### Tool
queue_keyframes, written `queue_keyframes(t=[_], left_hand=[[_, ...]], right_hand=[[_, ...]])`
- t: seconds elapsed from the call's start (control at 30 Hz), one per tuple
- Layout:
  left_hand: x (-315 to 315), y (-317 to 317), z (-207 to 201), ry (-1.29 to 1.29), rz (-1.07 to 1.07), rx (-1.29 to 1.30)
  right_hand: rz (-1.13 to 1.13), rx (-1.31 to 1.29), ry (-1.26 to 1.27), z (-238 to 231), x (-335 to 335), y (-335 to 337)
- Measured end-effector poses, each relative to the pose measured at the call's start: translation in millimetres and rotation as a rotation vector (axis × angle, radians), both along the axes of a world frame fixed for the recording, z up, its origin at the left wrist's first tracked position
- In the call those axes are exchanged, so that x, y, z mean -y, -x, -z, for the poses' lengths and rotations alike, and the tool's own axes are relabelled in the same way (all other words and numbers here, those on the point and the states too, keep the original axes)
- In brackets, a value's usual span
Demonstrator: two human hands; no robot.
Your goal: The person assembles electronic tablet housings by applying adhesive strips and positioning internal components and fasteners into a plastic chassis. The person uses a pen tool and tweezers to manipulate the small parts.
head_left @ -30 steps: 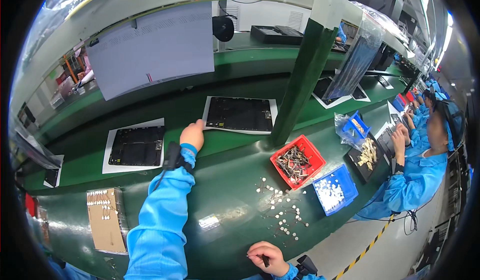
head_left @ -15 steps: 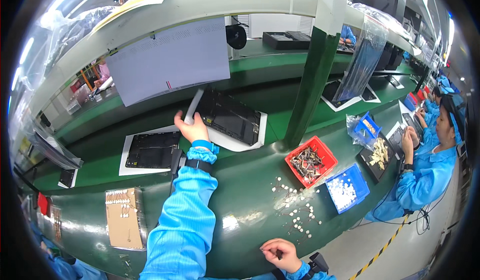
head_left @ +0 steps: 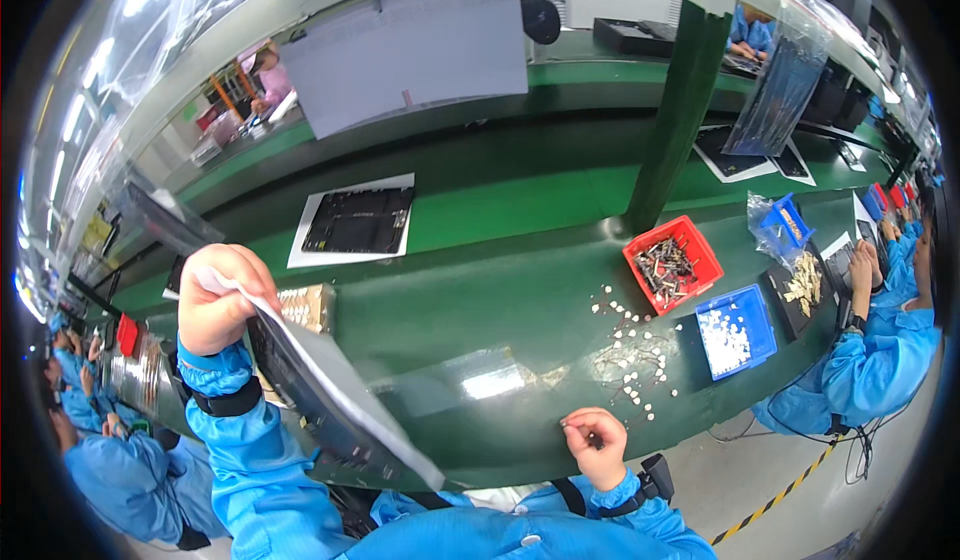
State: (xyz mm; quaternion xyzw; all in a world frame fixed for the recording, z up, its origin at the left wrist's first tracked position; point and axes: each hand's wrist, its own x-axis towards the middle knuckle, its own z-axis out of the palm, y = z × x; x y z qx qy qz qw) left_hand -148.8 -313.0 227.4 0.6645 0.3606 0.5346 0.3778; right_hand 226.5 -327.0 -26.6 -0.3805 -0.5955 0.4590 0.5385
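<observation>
My left hand [head_left: 228, 295] is closed on the edge of a white sheet [head_left: 345, 375] backing a flat black device panel [head_left: 312, 392]. Sheet and panel are tilted steeply in the air above the near left side of the green bench [head_left: 450, 320]. The panel's dark inner face is turned to the left. My right hand [head_left: 600, 455] is curled over the bench's near edge, its fingers closed around a small dark piece too small to name. Small white-headed parts with thin leads [head_left: 632, 360] lie scattered beyond it.
A red bin [head_left: 702, 235] of small metallic parts and a blue tray [head_left: 757, 335] of white pieces stand at right. Another black panel [head_left: 358, 220] lies on white paper on the far strip. Cardboard [head_left: 318, 305] is partly hidden behind the held panel. A green post [head_left: 680, 110] rises beyond; a co-worker [head_left: 880, 340] sits at right.
My left hand has lifted the panel with its white sheet off the far strip and brought it nearer and left. My right hand stays closed near the bench edge. The view has shifted.
</observation>
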Motion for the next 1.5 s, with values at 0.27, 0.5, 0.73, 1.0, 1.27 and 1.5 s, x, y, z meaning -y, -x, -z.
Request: queue_keyframes(t=[0.27, 0.5, 0.73, 1.0, 1.27, 1.5], left_hand=[[-34, -89, 127, 0.607, 0.299, -0.314], [-41, -136, 227, 0.402, 0.191, -0.598], [-11, -106, 220, 0.077, -0.139, -0.813], [7, -92, 235, 0.035, -0.246, -0.74], [7, -94, 241, -0.132, -0.304, -0.668], [9, -97, 240, -0.2, -0.284, -0.68]], right_hand=[[0.122, -0.189, 0.129, 7, -1, -2], [-0.013, 0.057, 0.276, -32, 16, -3], [-0.379, 0.585, 0.167, -40, 44, 28], [-0.471, 0.776, 0.124, -41, 54, 47], [-0.445, 0.915, 0.099, -44, 55, 57], [-0.478, 1.091, 0.162, -50, 50, 66]])
